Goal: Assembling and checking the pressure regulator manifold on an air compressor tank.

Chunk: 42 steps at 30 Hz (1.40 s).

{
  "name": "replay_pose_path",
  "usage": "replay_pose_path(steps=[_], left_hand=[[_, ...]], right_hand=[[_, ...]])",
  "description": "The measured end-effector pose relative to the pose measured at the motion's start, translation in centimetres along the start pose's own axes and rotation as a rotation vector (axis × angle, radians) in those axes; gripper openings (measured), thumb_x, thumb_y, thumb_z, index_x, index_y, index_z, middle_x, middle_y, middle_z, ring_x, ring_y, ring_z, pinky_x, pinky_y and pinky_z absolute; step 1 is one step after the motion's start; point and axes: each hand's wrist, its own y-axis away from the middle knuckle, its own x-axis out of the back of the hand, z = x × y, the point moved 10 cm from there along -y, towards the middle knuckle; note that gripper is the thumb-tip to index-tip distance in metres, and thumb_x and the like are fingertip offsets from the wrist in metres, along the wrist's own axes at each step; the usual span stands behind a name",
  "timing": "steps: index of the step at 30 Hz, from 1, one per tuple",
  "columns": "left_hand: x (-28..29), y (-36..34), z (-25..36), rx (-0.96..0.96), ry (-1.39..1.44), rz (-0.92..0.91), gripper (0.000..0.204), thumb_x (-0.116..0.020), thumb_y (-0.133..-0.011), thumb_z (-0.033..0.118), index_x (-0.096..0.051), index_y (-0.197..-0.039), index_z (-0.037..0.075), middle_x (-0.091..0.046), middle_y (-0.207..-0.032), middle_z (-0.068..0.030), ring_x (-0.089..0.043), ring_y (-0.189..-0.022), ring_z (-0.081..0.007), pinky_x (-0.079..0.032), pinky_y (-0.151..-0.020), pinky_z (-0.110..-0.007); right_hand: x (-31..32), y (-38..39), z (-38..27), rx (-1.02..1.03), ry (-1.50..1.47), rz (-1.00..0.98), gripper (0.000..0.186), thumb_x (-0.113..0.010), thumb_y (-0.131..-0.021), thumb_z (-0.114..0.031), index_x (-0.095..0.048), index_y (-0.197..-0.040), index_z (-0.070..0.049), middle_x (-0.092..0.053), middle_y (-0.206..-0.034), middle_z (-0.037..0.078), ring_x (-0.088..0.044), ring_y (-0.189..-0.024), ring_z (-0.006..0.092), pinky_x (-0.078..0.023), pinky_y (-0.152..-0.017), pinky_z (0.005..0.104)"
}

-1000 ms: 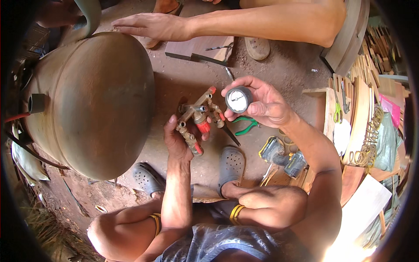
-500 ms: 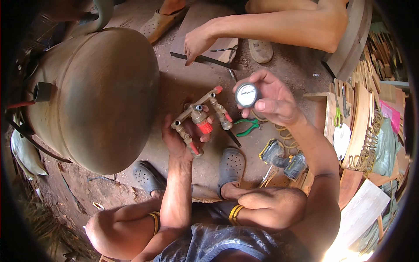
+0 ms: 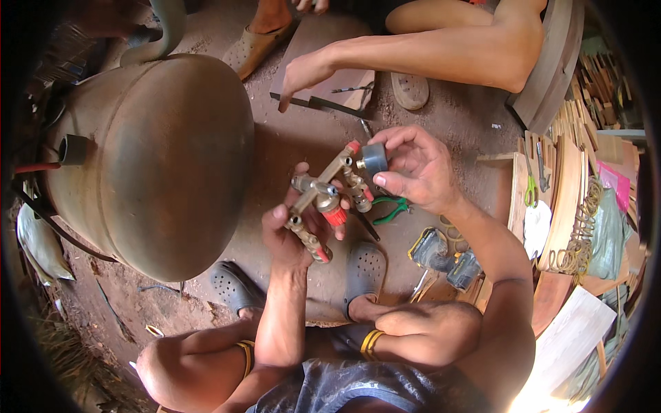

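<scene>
My left hand [image 3: 292, 230] grips a brass pipe manifold [image 3: 323, 196] with several valve stubs and a red knob, held slanted above the dirt floor. My right hand [image 3: 416, 165] pinches a round grey pressure gauge [image 3: 373, 158] at the manifold's upper end, its dial now turned away from me. A large rusty brown metal tank [image 3: 158, 151] lies to the left of both hands. Across from me another person's hand [image 3: 303, 72] rests on a wooden board [image 3: 330, 65] beside long dark metal tools [image 3: 323, 103].
Green-handled pliers [image 3: 389, 208] lie on the ground under my right hand. A blue-grey power tool [image 3: 444, 255] sits near my right knee. Wooden slats, coiled wire and scissors [image 3: 531, 189] crowd the right side. My sandalled feet [image 3: 365, 272] rest below the manifold.
The gauge has turned so its white dial no longer faces me, and the manifold sits slightly higher. The other person's hand has drawn in from the left and come down onto the board.
</scene>
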Motion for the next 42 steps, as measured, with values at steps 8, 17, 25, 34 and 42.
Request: replay_pose_path(steps=[8,17,25,34,42], left_hand=[[-1.9,0.1,0.1,-0.047,-0.337,0.043,0.090,-0.074,-0.077,0.044,-0.035,-0.154,0.021,-0.055,-0.133,-0.0259,-0.062,-0.111,-0.0409,-0.062,-0.071,-0.047],[-2.5,0.4,0.5,-0.039,-0.468,0.144,0.088,-0.080,-0.074,0.034,-0.033,-0.148,0.021,-0.057,-0.125,-0.0250,-0.068,-0.100,-0.0348,-0.066,-0.070,-0.042],[-2.9,0.9,0.9,-0.134,-0.679,0.179,0.090,-0.084,-0.073,0.035,-0.032,-0.142,0.013,-0.060,-0.123,-0.0234,-0.067,-0.098,-0.0305,-0.060,-0.079,-0.040],[-2.6,0.6,0.9,-0.148,-0.720,0.160,0.089,-0.084,-0.072,0.038,-0.033,-0.141,0.013,-0.059,-0.123,-0.0223,-0.068,-0.090,-0.0304,-0.060,-0.075,-0.038],[-2.4,0.8,0.7,-0.107,-0.635,0.119,0.089,-0.089,-0.073,0.035,-0.034,-0.140,0.012,-0.061,-0.126,-0.0171,-0.064,-0.109,-0.0250,-0.056,-0.082,-0.035]], right_hand=[[-0.9,0.5,-2.9,0.245,0.456,0.026,0.049,-0.081,-0.079,0.005,-0.063,-0.124,-0.003,-0.059,-0.131,0.015,-0.064,-0.117,0.0241,-0.059,-0.093,0.0339],[-2.1,1.4,-5.9,0.547,0.830,0.079,0.044,-0.087,-0.073,-0.004,-0.069,-0.113,-0.004,-0.068,-0.117,0.017,-0.071,-0.100,0.0285,-0.059,-0.085,0.0369],[-1.5,1.7,-5.0,0.400,0.723,0.125,0.051,-0.091,-0.072,-0.007,-0.066,-0.116,-0.004,-0.069,-0.115,0.016,-0.070,-0.102,0.0247,-0.061,-0.080,0.0320],[-3.0,2.0,-6.7,0.652,0.866,0.120,0.048,-0.090,-0.069,-0.009,-0.068,-0.112,-0.003,-0.069,-0.111,0.015,-0.072,-0.095,0.0293,-0.060,-0.079,0.0360],[-1.4,1.3,-4.7,0.281,0.739,0.135,0.043,-0.085,-0.084,-0.021,-0.065,-0.117,0.000,-0.072,-0.101,0.014,-0.072,-0.086,0.0202,-0.060,-0.077,0.0323]])
